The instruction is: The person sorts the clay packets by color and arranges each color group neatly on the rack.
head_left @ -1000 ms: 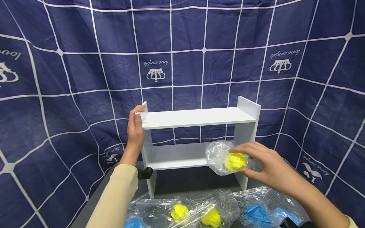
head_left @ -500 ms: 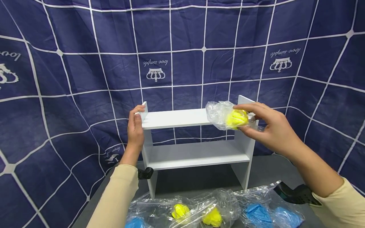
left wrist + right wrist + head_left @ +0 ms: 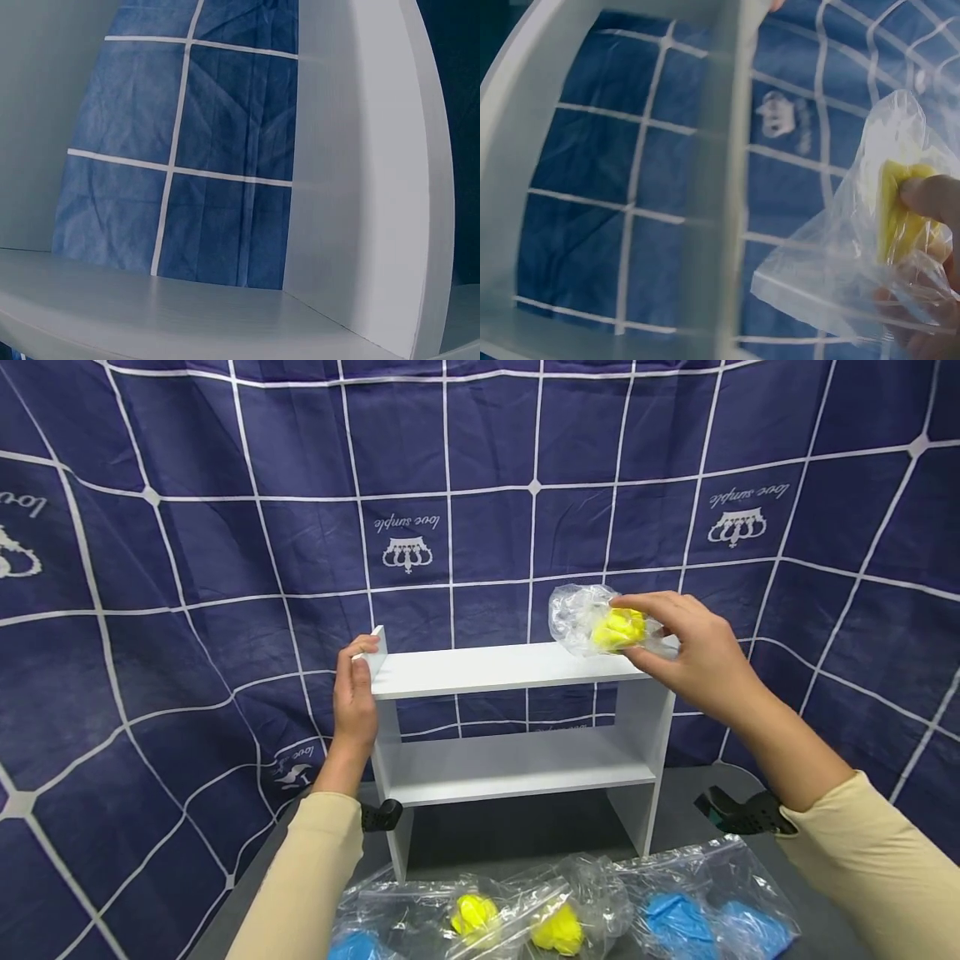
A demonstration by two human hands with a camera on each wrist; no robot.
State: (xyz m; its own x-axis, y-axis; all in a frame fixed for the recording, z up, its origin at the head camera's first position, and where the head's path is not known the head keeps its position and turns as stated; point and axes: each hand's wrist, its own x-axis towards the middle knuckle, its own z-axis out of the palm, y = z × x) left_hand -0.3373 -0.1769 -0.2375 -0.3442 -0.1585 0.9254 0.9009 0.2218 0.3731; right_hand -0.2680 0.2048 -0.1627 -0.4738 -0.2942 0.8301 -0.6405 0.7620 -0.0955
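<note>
My right hand (image 3: 693, 647) pinches a clear plastic bag (image 3: 576, 614) with a crumpled yellow lump (image 3: 619, 628) inside. In the head view the bag appears over the right part of the top board of a white two-tier shelf (image 3: 480, 668); whether it touches the board I cannot tell. The right wrist view shows the thumb pressing the yellow lump (image 3: 904, 206) through the film. At the shelf's upper left side panel (image 3: 378, 647), my left hand (image 3: 356, 693) grips the edge. Only shelf boards (image 3: 360, 180) and cloth show in the left wrist view, without the hand.
In front of the shelf lie several clear bags, some with yellow lumps (image 3: 557, 930), others with blue ones (image 3: 678, 920). The grey tabletop (image 3: 517, 839) carries everything. Behind and at both sides hangs a dark blue cloth (image 3: 487, 535) with white grid lines.
From in front of the lower board, my right hand has lifted the bag with the yellow lump up to the top board. The left hand keeps its hold on the side panel.
</note>
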